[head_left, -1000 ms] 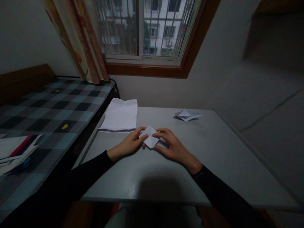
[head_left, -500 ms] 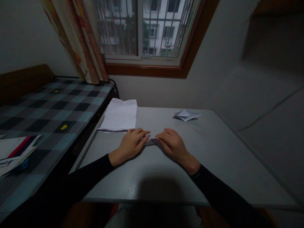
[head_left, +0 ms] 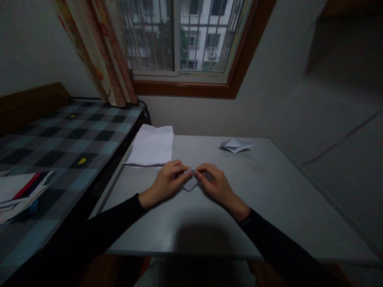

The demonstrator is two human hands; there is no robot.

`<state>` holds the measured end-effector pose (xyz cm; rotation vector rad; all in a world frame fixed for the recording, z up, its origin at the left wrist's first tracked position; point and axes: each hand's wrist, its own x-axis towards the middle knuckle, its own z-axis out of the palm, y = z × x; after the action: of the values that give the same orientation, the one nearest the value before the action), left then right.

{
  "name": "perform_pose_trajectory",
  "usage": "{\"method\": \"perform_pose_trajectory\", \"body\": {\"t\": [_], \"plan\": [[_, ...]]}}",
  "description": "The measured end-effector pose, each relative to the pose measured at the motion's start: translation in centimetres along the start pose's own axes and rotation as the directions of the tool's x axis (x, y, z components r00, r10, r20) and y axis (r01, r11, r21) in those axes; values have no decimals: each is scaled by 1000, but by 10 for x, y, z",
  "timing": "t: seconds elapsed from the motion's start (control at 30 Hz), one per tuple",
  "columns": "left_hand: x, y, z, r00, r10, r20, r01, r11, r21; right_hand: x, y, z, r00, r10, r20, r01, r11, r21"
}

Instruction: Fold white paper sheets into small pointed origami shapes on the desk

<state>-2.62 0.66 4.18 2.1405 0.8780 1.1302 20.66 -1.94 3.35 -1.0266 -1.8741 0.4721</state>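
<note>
Grip of left hand (head_left: 166, 180) was closed, thumb to fingers, on small folded paper (head_left: 190, 184), centre of frame, slightly low; paper's upper right was pinched by right hand (head_left: 218, 186). Paper stack (head_left: 153, 146) was seen left of centre, pointed origami piece (head_left: 235, 146) right, both on counter (head_left: 269, 199).

Two bare hands (head_left: 168, 180) (head_left: 217, 184), two folded white papers (head_left: 189, 184) (head_left: 235, 145)
One white paper stack (head_left: 152, 145), one pale grey table (head_left: 269, 195), one floral curtain (head_left: 104, 56).
</note>
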Motion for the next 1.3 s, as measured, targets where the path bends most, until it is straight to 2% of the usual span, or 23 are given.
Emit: {"method": "perform_pose_trajectory", "body": {"t": [0.1, 0.23, 0.33, 0.43, 0.63, 0.7, 0.87, 1.0, 1.17, 1.3], "plan": [[1, 0, -2, 997, -44, -71, 36, 993, -109, 1, 1, 0, 998, 57, -24, -56, 996, 68], [5, -9, -6, 974, -103, -202, 64, 980, -190, 2, 11, -4, 977, 173, -126, -154, 977, 150], [7, -19, -11, 969, -127, -214, 81, 974, -212, 2, 21, -5, 956, 231, -179, -195, 961, 198], [8, -29, -15, 960, -169, -222, 123, 971, -204, 0, 29, -6, 946, 275, -170, -226, 938, 261], [9, -46, -21, 919, -279, -280, 225, 952, -210, 2, 37, -10, 914, 345, -215, -242, 886, 395], [10, -48, -19, 913, -317, -258, 240, 927, -289, 4, 39, -10, 906, 371, -205, -250, 859, 447], [9, -44, -10, 924, -365, -112, 279, 845, -455, 5, 39, -8, 885, 421, -201, -270, 814, 515], [7, -37, -7, 932, -362, -20, 313, 831, -459, 5, 37, -7, 882, 426, -201, -266, 803, 534], [6, -36, -7, 911, -410, -36, 359, 834, -418, 4, 30, -6, 887, 434, -157, -290, 788, 544], [6, -33, -8, 910, -415, -6, 374, 827, -420, 3, 23, -5, 897, 439, -54, -361, 796, 486]]}}
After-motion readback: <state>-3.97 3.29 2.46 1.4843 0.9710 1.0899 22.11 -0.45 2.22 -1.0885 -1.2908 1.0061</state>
